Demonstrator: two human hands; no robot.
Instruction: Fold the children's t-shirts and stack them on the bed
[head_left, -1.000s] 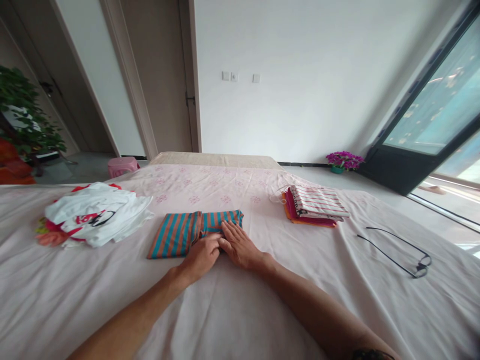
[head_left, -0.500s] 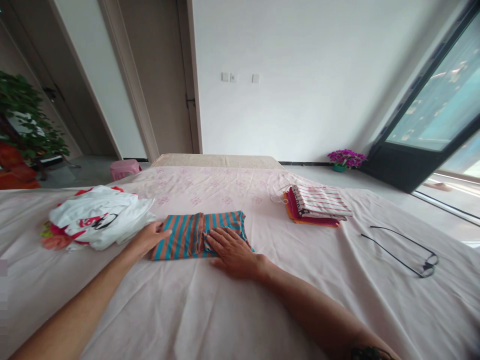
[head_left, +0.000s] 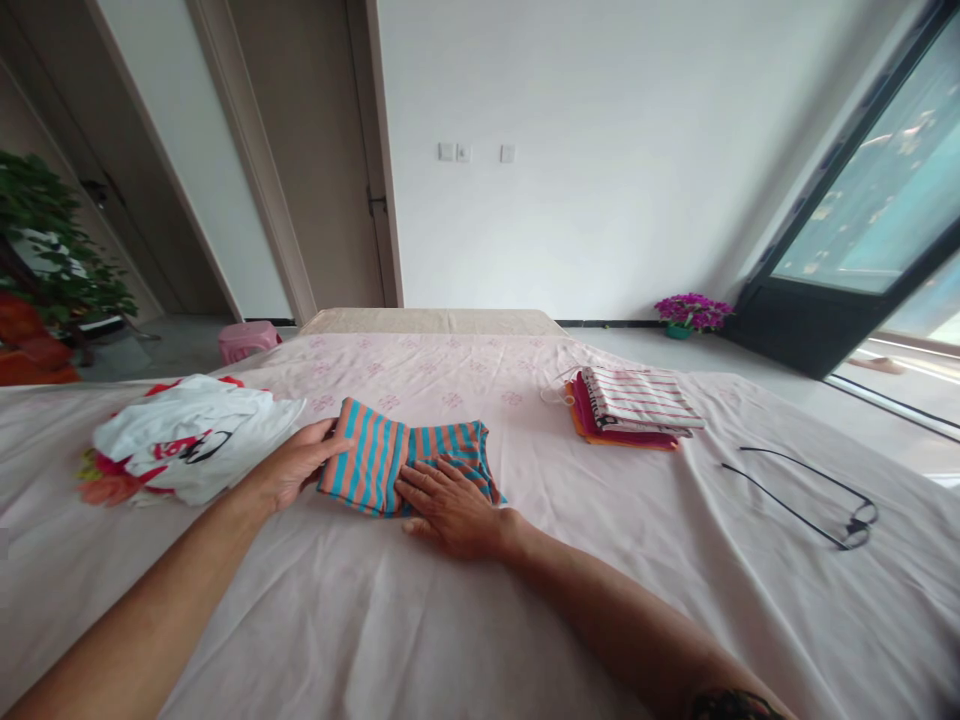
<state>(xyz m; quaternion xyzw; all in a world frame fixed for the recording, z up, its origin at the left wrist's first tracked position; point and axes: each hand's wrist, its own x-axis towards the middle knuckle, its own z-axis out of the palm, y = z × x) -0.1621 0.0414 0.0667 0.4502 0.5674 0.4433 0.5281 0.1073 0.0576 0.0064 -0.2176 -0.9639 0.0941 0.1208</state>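
Observation:
A garment with blue and orange stripes (head_left: pixel 366 455) lies partly folded on the pale pink sheet (head_left: pixel 360 620). My left hand (head_left: pixel 304 460) grips its left end, thumb on top and fingers underneath, and holds that end raised off the sheet. Flat on the garment's right half rests my right hand (head_left: pixel 454 508), its fingers stretched out and pressing the cloth down. Close by on the left is a loose heap of white clothing (head_left: pixel 202 430) with red parts and a printed figure.
To the right sits a stack of folded clothes (head_left: pixel 637 405), striped white on top. Black-framed glasses (head_left: pixel 855 525) lie farther right. A pink stool (head_left: pixel 247 340) stands beyond the sheet's left edge, and a potted purple flower (head_left: pixel 691 315) by the wall.
The garment's left end has come up off the sheet, with my left hand now closed on it. My right hand has shifted slightly left over the cloth.

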